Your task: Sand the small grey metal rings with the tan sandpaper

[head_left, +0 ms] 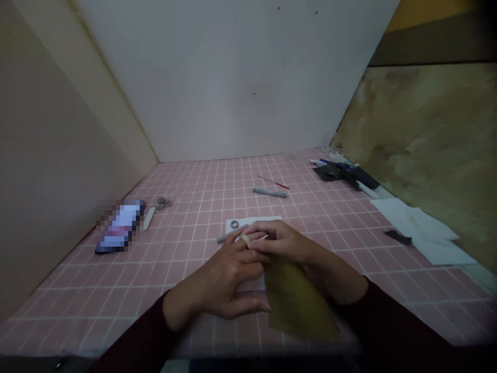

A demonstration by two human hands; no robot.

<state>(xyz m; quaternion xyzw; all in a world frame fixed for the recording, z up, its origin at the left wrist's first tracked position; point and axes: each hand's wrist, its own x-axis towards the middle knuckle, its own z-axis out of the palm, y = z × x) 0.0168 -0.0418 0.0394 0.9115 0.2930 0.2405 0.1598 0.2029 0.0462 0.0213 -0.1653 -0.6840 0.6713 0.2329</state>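
My left hand [236, 274] is stretched out above the table with its fingers apart. A pale, cream-coloured ring [247, 240] sits around one of its fingers. The thumb and fingers of my right hand [281, 241] are closed on that ring. An olive-yellow sheet [297, 298], somewhat blurred, hangs below my right hand; whether that hand also grips it, I cannot tell. Beneath the hands lies white paper [272, 219], partly hidden. On it rests a small grey ring [234, 224], beside a grey rod [227, 237] that my fingers partly cover.
Farther back on the pink checked cloth [202, 207] lie a grey cylinder [269, 192] and a thin red-handled tool [277, 183]. At left are a phone [120, 225], a pale flat stick [149, 218] and small grey pieces [163, 202]. White sheets [423, 230] and dark scraps [330, 171] lie at right.
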